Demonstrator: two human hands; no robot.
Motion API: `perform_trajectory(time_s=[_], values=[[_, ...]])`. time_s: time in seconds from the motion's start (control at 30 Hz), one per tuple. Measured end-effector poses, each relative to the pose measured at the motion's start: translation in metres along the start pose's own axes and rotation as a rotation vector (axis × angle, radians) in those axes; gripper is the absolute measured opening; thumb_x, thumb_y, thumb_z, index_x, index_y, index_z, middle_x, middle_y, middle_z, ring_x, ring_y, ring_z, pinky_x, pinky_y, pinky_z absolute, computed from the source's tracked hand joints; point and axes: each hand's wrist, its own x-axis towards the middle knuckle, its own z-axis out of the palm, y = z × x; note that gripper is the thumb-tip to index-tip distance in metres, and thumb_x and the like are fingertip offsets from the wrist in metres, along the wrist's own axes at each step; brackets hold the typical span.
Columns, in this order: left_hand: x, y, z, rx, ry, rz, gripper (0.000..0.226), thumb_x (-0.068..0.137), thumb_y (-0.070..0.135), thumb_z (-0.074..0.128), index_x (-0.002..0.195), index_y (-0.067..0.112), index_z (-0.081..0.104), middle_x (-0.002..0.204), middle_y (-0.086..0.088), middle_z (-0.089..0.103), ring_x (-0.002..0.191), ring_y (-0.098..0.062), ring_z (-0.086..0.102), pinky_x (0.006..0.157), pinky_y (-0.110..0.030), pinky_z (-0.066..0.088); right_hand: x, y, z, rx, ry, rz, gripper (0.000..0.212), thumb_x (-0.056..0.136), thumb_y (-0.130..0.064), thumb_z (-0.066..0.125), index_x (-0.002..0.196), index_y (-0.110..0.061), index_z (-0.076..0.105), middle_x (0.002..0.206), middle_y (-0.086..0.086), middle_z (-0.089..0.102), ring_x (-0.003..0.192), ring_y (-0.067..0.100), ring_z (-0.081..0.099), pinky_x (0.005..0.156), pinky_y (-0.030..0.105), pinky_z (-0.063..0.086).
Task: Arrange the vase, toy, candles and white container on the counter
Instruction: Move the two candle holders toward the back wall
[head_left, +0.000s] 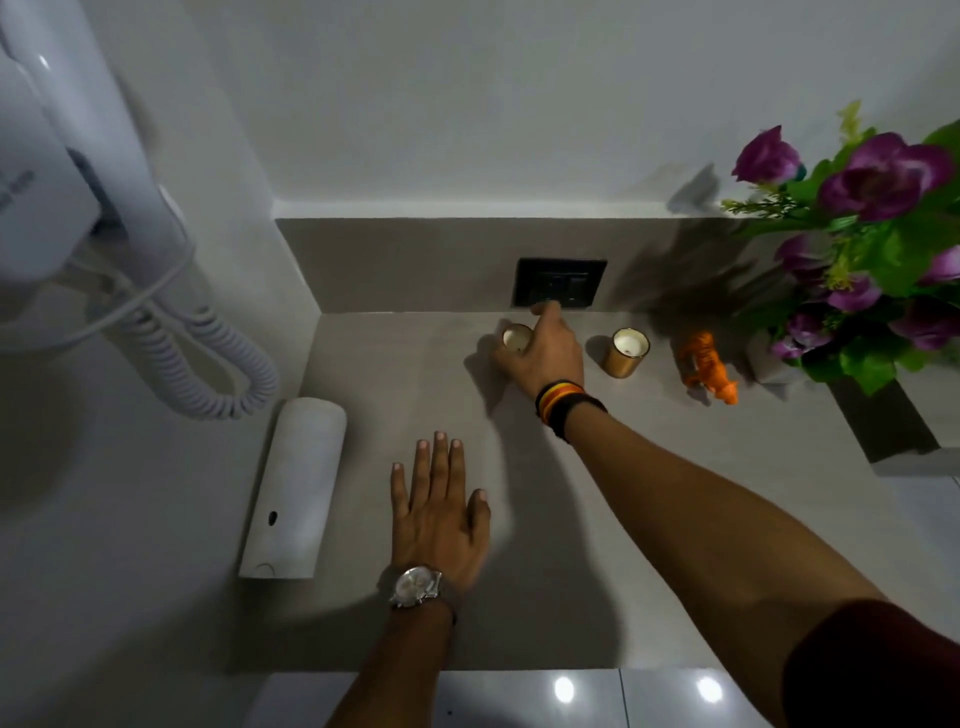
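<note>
My right hand (545, 353) is wrapped around a gold candle (516, 339) near the back of the grey counter (649, 493). A second gold candle (626, 352) stands just to its right. Further right an orange toy animal (709, 366) stands upright. A vase (769, 364) with purple flowers (878, 234) sits at the far right, mostly hidden by leaves. The white container (293, 488) lies on its side against the left wall. My left hand (439, 512) rests flat on the counter with fingers spread, holding nothing.
A black wall socket (560, 283) sits on the backsplash just behind my right hand. A white wall-mounted hair dryer (67, 171) with a coiled cord (208, 364) hangs at the left. A dark ledge (893, 426) borders the counter at the right.
</note>
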Motion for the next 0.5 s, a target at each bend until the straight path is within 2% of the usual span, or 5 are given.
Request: perform_trajectory(time_s=[0.2, 0.37, 0.5], values=[[0.0, 0.002, -0.006, -0.025, -0.001, 0.001, 0.073, 0.098, 0.05, 0.018, 0.164, 0.018, 0.011, 0.173, -0.003, 0.003, 0.16, -0.024, -0.002, 0.129, -0.057, 0.005, 0.013, 0.0, 0.013, -0.066, -0.055, -0.028, 0.074, 0.078, -0.03, 0.086, 0.137, -0.01, 0.045, 0.126, 0.015, 0.065, 0.118, 0.035, 0.059, 0.098, 0.044, 0.055], [0.0, 0.003, -0.005, -0.012, -0.013, -0.011, 0.074, 0.097, 0.051, 0.012, 0.164, 0.02, 0.003, 0.173, -0.001, -0.005, 0.16, -0.021, -0.01, 0.129, -0.055, -0.001, 0.009, 0.005, 0.015, -0.039, -0.056, -0.013, 0.078, 0.078, -0.025, 0.087, 0.141, -0.011, 0.043, 0.126, 0.016, 0.065, 0.12, 0.035, 0.059, 0.097, 0.043, 0.053], [-0.001, 0.003, -0.004, -0.013, 0.004, -0.015, 0.073, 0.098, 0.051, 0.014, 0.164, 0.021, 0.004, 0.174, -0.001, -0.003, 0.16, -0.02, -0.009, 0.129, -0.055, 0.001, -0.021, 0.018, 0.005, 0.073, -0.059, 0.043, 0.083, 0.081, -0.027, 0.084, 0.15, -0.014, 0.038, 0.147, 0.011, 0.053, 0.138, 0.03, 0.049, 0.111, 0.043, 0.047]])
